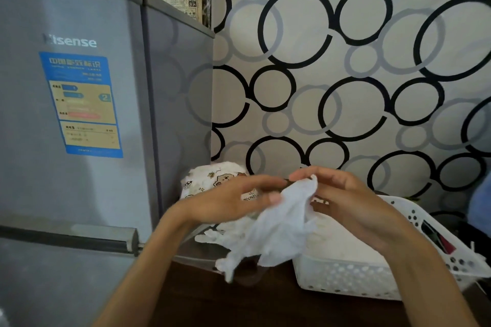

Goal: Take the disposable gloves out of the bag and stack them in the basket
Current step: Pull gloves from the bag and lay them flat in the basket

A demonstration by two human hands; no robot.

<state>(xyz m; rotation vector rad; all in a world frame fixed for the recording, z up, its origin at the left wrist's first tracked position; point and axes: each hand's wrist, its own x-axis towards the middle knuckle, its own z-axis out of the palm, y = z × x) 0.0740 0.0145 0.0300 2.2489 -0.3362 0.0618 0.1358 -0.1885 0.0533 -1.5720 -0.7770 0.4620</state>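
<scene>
Two bare hands meet just below the middle of the frame, and between them hangs one thin, see-through glove (281, 223). The right hand (353, 202) pinches the glove's top edge between thumb and fingertips, just right of centre. The left hand (233, 199) lies with its fingers stretched out nearly flat, its thumb against the glove's upper left side; it looks to be pinching the film lightly, though the blur makes that hard to be sure of. The glove droops down and to the left, its crumpled fingers ending above the dark table (239, 305) near the bottom centre.

One white basket (353, 279) with round holes in its walls sits at the lower right, under the right wrist. It holds a pale layer of gloves (340, 241), too filmy to count. Another loose glove (210, 236) lies left of the basket, its fingers pointing toward the fridge.

Behind the left hand, at centre, sits one white bag (212, 178) printed with small cartoon bears.

One grey fridge (79, 114) fills the left half of the frame, with one blue and yellow label (82, 103) on its door. The wall (358, 61) on the right is covered in black and grey rings.
</scene>
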